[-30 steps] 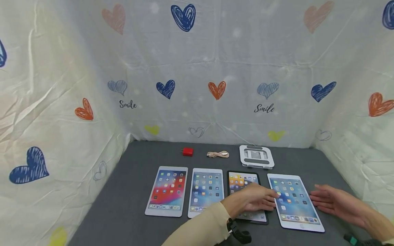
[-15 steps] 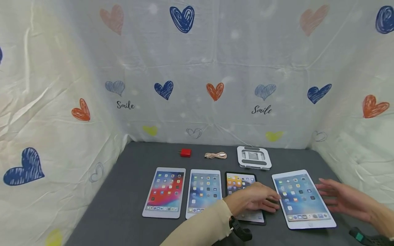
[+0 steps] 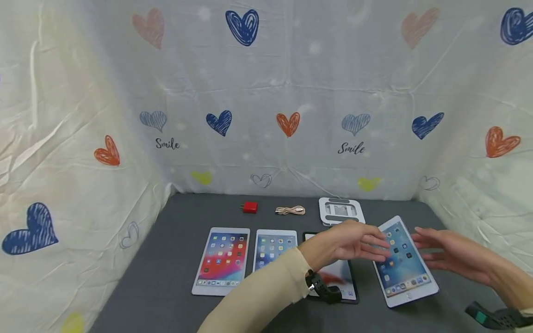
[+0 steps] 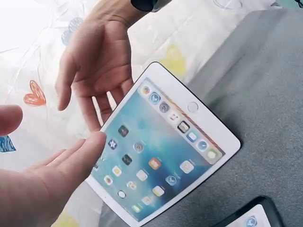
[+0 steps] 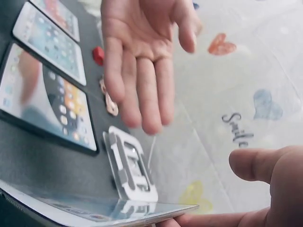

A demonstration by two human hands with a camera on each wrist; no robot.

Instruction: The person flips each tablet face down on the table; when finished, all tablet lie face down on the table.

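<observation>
Leaning at a tilt over the right of the worktop, the tablet is showing a lit screen; whether its near edge is touching the surface is hard to tell. The right hand is supporting it from the right, its fingers running straight and reaching behind the edge, its thumb standing wide. The left hand is hanging by the left edge, its fingers reaching out straight and its thumb apart; whether they are touching the glass is not showing clearly. Neither hand is gripping. By its look, the tablet is promising to handle as thin, stiff and fairly light, its glass likely slippery and easily cracked by a knock. The long sides are offering the best hold: fingers under the back, thumbs on the white border. The black tablet is lying just to the left, under the left wrist.
</observation>
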